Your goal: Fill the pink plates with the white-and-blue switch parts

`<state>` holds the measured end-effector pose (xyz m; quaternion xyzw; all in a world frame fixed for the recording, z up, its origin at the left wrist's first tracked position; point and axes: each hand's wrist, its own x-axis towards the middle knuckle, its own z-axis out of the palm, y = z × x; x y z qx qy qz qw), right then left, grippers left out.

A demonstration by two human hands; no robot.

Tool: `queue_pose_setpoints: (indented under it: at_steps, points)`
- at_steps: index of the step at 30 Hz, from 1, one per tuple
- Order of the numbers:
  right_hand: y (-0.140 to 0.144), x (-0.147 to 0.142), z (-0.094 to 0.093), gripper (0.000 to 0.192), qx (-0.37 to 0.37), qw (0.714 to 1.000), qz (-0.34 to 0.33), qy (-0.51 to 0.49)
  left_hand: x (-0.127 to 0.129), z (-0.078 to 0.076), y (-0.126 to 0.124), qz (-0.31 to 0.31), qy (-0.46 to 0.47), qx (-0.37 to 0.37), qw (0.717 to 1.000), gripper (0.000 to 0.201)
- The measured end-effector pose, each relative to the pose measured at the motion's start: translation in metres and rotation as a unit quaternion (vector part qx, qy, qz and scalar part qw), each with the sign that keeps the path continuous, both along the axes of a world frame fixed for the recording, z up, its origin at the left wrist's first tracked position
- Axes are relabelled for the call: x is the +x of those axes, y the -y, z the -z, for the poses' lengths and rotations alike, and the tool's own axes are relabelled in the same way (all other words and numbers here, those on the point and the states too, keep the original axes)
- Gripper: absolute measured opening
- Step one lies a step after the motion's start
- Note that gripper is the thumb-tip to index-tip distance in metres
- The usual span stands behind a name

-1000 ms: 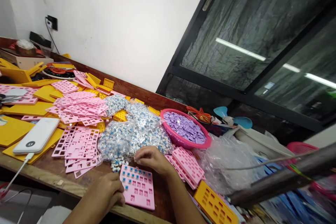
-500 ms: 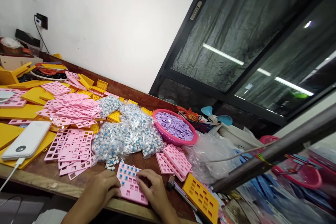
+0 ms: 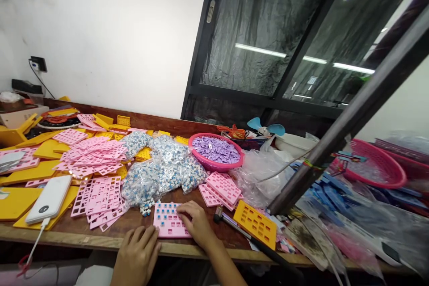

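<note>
Hands on pink plate (image 3: pixel 167 231), near bench edge (image 3: pixel 181 248).
Left hand (image 3: pixel 138 246) unclenched at its left side, probably steadying; right hand (image 3: pixel 196 221) bent over its right part (pinching anything? can't tell). Loose switches (image 3: pixel 146 208) just beyond, likely for reach. Tight in front; bare wood rightward to hammer (image 3: pixel 241 232).

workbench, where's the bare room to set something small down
Small bare patches of workbench show between the pink plate stack and pink keypad case, between the right hand and hammer, and between the case and bagged switches. It's crowded at left with yellow panels, and at right with a yellow keypad plate and plastic bags.
</note>
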<state>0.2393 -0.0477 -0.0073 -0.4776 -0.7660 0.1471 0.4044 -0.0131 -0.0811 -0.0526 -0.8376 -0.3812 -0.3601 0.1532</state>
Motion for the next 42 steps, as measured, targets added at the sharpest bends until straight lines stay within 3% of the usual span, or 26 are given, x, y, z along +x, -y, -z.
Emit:
queue_pose_setpoints:
  at_steps: [4, 8, 11, 14, 22, 27, 31, 36, 39, 42]
  points:
    - [-0.003, 0.000, -0.003, 0.022, -0.002, 0.998, -0.005, 0.063, 0.000, -0.009, -0.005, 0.027, 0.057, -0.096, 0.993, 0.022]
    - [-0.010, 0.001, -0.011, 0.024, -0.008, 0.990, 0.006, 0.137, -0.013, -0.016, -0.030, 0.041, 0.138, -0.198, 0.970, 0.023]
    - [-0.015, 0.002, -0.014, 0.023, -0.003, 0.987, 0.005, 0.159, -0.027, -0.017, -0.054, 0.006, 0.165, -0.215, 0.963, 0.027]
    - [-0.019, 0.001, -0.010, 0.021, 0.003, 0.985, 0.022, 0.173, -0.035, -0.017, -0.068, 0.011, 0.140, -0.256, 0.956, 0.026]
    - [-0.005, -0.006, 0.016, 0.034, 0.018, 0.981, 0.075, 0.180, -0.036, -0.022, -0.063, 0.036, 0.151, -0.314, 0.937, 0.014]
    - [0.013, -0.014, 0.003, 0.029, 0.046, 0.957, 0.059, 0.281, -0.045, -0.018, -0.064, 0.032, 0.191, -0.331, 0.924, 0.024]
    - [0.013, -0.020, -0.018, 0.019, 0.038, 0.945, 0.055, 0.320, -0.056, -0.019, -0.068, 0.055, 0.318, -0.316, 0.892, 0.036]
    - [-0.010, -0.058, -0.041, 0.011, 0.048, 0.955, 0.051, 0.289, -0.063, -0.017, -0.072, 0.067, 0.413, -0.322, 0.849, 0.040]
    - [-0.025, -0.096, -0.041, 0.010, 0.019, 0.950, -0.003, 0.311, -0.061, -0.018, -0.072, 0.070, 0.419, -0.325, 0.845, 0.039]
    - [-0.036, -0.127, -0.035, 0.015, 0.003, 0.946, 0.005, 0.324, -0.060, -0.021, -0.070, 0.066, 0.419, -0.322, 0.847, 0.038]
